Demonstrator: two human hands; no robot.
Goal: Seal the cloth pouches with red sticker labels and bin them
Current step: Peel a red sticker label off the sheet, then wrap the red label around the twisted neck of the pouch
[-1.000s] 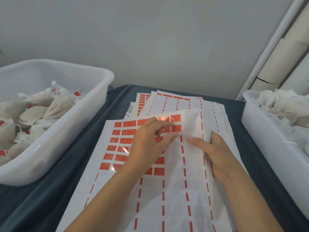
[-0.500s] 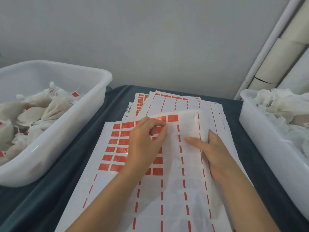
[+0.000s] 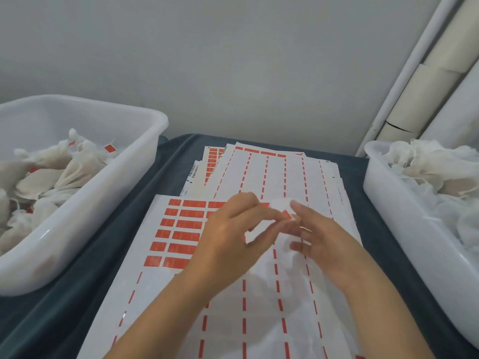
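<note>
1. Two bare hands meet above the top label sheet (image 3: 178,301): the left hand (image 3: 228,244) has thumb and forefinger curled together, pinching one small red sticker label (image 3: 287,214) at its tip, while the right hand (image 3: 321,239) has its fingers spread and nearly straight, their tips just beside that sticker.
2. One glossy white backing sheet lies directly under the pinch; left of the pinch it carries six rows of red rectangles, each row showing a small square-ish label and a longer one, with faint pale print too small to read. Nearer the person, only thin red dashes are left in columns on the slick paper.
3. Several more sheets (image 3: 272,172) lie fanned beyond the pinch, mostly stripped to dashes, with a row of red labels along the far edge; one shows a barcode at its left edge, unreadable.
4. Two translucent white plastic bins with rounded rims flank the hands. The left bin (image 3: 145,161), well to the left of the pinch, holds soft, off-white cloth pouches (image 3: 75,167), gathered at the neck, several bearing red stickers. The right bin (image 3: 388,203), to the right of the pinch, holds crumpled gauzy white pouches (image 3: 438,164) with loose threads.
5. One dark blue-grey cloth (image 3: 85,304) covers the table under everything.
</note>
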